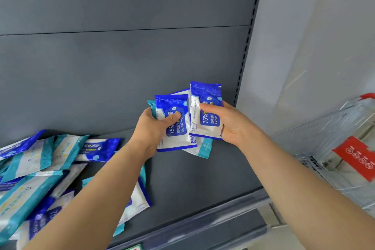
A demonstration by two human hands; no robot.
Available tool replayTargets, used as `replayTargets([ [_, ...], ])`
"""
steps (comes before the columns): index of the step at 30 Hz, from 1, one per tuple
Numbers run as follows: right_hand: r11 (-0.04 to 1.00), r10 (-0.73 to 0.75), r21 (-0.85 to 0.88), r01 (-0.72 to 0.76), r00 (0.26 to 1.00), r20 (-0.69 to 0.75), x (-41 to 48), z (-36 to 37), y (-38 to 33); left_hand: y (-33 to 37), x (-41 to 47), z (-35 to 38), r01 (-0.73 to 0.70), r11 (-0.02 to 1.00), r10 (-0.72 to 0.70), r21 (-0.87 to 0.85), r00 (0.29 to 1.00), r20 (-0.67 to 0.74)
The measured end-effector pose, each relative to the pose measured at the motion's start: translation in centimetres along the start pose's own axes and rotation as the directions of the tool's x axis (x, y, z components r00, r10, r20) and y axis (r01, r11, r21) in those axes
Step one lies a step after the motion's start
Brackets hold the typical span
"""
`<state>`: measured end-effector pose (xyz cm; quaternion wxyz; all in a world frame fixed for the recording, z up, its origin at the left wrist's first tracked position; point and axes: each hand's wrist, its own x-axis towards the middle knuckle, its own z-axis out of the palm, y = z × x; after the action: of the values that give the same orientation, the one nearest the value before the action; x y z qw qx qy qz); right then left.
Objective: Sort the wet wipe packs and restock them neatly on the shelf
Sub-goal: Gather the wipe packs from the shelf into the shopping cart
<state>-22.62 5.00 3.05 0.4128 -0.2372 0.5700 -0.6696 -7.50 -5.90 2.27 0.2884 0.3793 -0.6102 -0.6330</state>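
A grey shelf [203,178] bears a loose pile of wipe packs [40,168] at its left. Above its bare right part, the left hand [151,128] grips 1 blue alcohol-wipe pack [176,130] with teal packs [205,148] behind it. Just beside it, the right hand [233,126] pinches a second blue pack [207,117], thumb across its front.

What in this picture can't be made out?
Head view:
How many packs the left hand holds: the front blue pack covers the rest.
The loose pile: cut off by the left edge.
The red sign on the cart: blurred, unreadable.
Small print on the pack in the right hand: too small.
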Motion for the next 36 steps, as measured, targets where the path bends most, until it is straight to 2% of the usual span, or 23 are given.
replayTargets([
  [6,0.998,-0.06,-0.026,0.056,0.988,-0.145,-3.1,-11.2,-2.1,-0.1,-1.3,11.6,-0.014,1.0,0.016,-0.018,0.996,0.091],
  [15,0.997,-0.069,-0.039,0.059,0.94,-0.333,-6.1,-33.0,-4.7,-1.9,-2.8,34.3,-0.002,0.999,0.011,-0.05,0.984,0.176],
  [23,0.997,0.047,-0.032,-0.068,0.901,-0.43,-2.8,-47.8,-3.1,-6.3,1.0,49.1,0.053,0.999,-0.054,0.01,0.976,0.212],
  [29,0.983,0.153,-0.02,-0.185,0.868,-0.472,3.9,-57.1,0.4,-12.3,8.1,57.0,0.148,0.987,-0.16,0.069,0.959,0.236],
  [36,0.914,0.341,-0.049,-0.402,0.83,-0.442,12.0,-65.4,7.6,-22.4,15.3,62.7,0.417,0.899,-0.435,0.133,0.883,0.177],
])
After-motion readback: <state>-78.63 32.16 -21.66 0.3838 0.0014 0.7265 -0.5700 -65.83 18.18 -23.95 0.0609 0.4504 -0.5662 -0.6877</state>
